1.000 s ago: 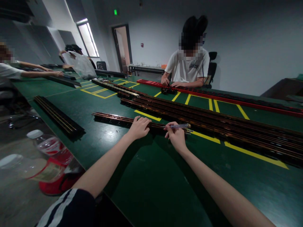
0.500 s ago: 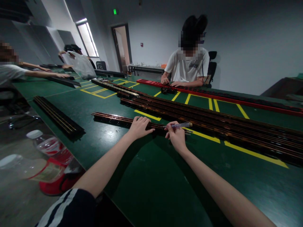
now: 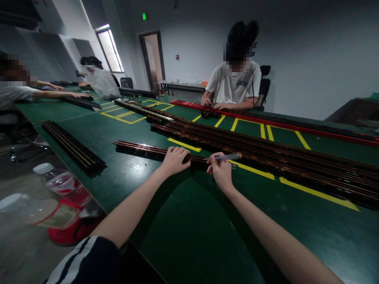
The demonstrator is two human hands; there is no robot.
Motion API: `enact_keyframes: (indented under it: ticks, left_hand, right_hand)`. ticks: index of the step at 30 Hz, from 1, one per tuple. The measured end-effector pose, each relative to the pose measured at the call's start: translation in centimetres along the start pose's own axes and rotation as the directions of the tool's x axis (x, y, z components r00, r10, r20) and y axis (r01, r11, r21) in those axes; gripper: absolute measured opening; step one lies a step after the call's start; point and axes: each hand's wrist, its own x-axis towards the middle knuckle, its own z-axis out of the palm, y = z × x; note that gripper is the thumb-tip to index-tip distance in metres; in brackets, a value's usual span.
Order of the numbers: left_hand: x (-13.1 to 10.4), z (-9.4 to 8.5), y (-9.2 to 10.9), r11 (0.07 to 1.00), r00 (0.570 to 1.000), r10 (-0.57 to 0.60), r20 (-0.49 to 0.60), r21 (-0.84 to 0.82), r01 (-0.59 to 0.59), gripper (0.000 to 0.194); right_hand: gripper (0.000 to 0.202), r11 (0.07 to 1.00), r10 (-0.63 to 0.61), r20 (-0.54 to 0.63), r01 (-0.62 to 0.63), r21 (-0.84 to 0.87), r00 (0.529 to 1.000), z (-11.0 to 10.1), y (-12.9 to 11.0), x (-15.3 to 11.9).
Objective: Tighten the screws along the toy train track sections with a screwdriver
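Short dark rail (image 3: pixel 137 148), lined with copper-toned rods, in the head view: lies lengthwise on the green table (image 3: pixel 189 225), from left of centre to just beyond the right hand (image 3: pixel 220 171), on the near side of a stack of longer dark rails (image 3: pixel 260 146). At its middle, left hand (image 3: pixel 174 159) laid across, fingers slightly parted and partly curled, thumb reaching right along the rail. Touching it, but cannot tell whether gripping or only pressing.

Right fingers closed in a pinch on a slim tool (image 3: pixel 226 157) with a clear handle, thin end pointing left towards the rail's right part. Too small to tell whether touching there.

Looks like fine handwork at the rail's right part, with the left hand as brace. Seems to call for a steady hold on the left and small, controlled tool movement, thin end kept in line with the spot being worked.

Near the table's left edge, another dark rail (image 3: pixel 72 146), well apart. Beside the stack's near edge, yellow tape (image 3: pixel 183 144). On the far side, a long red rail (image 3: pixel 186 103) in front of a seated co-worker (image 3: pixel 233 86).
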Motion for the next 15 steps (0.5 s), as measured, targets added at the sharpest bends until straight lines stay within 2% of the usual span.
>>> enact_keyframes:
  ticks: [6, 15]
  left_hand:
    - [-0.07, 0.02, 0.01, 0.999, 0.999, 0.027, -0.025, -0.028, -0.028, 0.025]
    - [-0.15, 0.18, -0.44, 0.997, 0.997, 0.07, -0.024, -0.026, -0.07, 0.04]
  right_hand:
    - [0.025, 1.0, -0.011, 0.003, 0.011, -0.025, 1.0, -0.02, -0.02, -0.01]
    - [0.022, 0.998, -0.025, 0.0, 0.025, -0.053, 1.0, -0.11, 0.07, -0.02]
